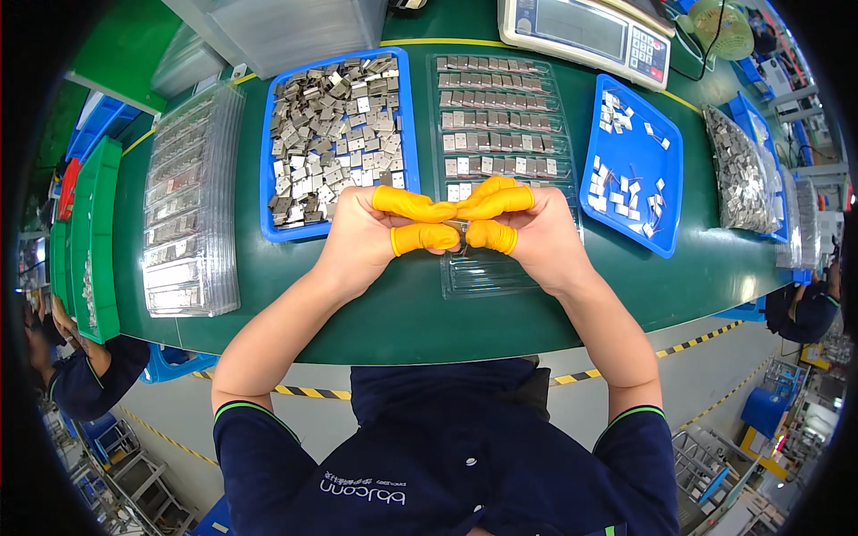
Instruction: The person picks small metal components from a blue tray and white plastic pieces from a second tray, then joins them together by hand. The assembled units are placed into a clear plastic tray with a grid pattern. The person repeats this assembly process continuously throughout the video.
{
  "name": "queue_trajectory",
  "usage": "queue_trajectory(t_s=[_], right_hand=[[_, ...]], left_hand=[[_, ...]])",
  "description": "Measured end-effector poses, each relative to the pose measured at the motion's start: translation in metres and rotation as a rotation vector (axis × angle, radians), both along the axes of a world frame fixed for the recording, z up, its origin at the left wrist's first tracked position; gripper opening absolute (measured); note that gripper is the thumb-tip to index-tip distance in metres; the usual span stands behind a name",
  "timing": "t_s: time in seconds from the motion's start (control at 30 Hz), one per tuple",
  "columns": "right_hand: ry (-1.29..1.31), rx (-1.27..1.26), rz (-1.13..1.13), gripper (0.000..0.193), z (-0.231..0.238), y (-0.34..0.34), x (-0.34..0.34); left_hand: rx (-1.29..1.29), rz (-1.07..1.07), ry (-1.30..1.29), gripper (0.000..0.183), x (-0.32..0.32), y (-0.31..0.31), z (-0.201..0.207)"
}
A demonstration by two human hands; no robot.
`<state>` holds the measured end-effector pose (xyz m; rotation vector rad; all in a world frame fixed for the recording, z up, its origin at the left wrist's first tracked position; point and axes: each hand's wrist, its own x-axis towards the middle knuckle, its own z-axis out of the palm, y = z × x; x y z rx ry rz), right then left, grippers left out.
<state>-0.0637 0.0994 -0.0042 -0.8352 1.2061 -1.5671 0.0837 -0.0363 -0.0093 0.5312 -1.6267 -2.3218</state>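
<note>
My left hand (pixel 386 223) and my right hand (pixel 520 223), both in yellow finger cots, meet over the near part of a clear plastic tray (pixel 487 284). Between their fingertips they pinch a small metal part (pixel 459 226), mostly hidden by the fingers. Rows of small grey metal pieces (pixel 496 121) fill the tray's far slots. To the left, a blue tray (pixel 266 192) holds a heap of loose metal pieces (pixel 344 134). On the right another blue tray (pixel 666 170) carries small white connectors with thin wires (pixel 617 192).
A stack of clear trays (pixel 190 214) stands at the left, beside a green bin (pixel 96 232). A digital scale (pixel 585 36) sits at the back right. Further right lies a clear bag of metal pieces (pixel 742 170). Another person's arm (pixel 85 344) shows at the far left.
</note>
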Motion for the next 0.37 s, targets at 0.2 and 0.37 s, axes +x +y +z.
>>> queue_trajectory(t_s=[0.2, 0.37], right_hand=[[0.983, -0.155, -0.478, 0.022, 0.008, -0.004, 0.01], [1.268, -0.352, -0.473, 0.024, 0.001, -0.007, 0.009]], left_hand=[[-0.004, 0.216, 0.001, 0.028, -0.007, 0.001, 0.01], [-0.116, 0.105, -0.062, 0.033, -0.003, 0.003, 0.007]])
